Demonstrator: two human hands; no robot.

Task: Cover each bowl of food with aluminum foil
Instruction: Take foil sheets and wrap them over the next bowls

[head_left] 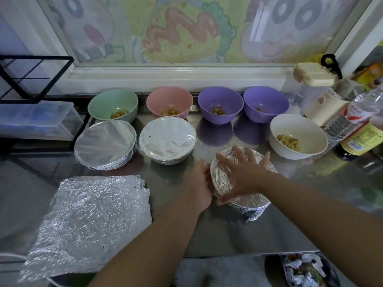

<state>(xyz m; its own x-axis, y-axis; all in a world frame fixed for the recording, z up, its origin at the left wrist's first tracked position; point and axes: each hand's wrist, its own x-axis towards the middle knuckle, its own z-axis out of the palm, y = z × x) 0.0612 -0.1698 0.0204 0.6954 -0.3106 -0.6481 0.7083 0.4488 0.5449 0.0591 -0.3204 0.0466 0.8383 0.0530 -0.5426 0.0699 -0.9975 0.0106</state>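
- Centrally, just right of the frame's middle: foil-wrapped bowl (248,204) on the steel counter (207,235). The foil is drawn over its top and crumpled down its sides.
- Right hand (242,172): released, with the fingers spread and lying flat on the foil top of that bowl and the thumb low at the near rim.
- Left hand (201,183): laid against the same bowl's left side. Its fingers are hidden behind the hand, so I cannot tell whether it grasps or only presses.
- Middle left: wide covered bowl (105,145) and round covered bowl (167,139), side by side, both sealed in foil.
- Back row, below the window sill, left to right: green bowl (113,105), pink bowl (170,102), left purple bowl (220,104), right purple bowl (266,104). Each is uncovered and holds a little yellowish food.
- Middle right: white bowl (298,136), uncovered with food inside, near the foil-wrapped bowl but apart from it.
- Lower left: foil sheets (89,220), crinkled and stacked flat, reaching past the counter's near edge.
- Right edge: labelled bottle (360,131), with a clear container with cream lid (313,76) behind it.
- Upper left: black wire rack (35,77).
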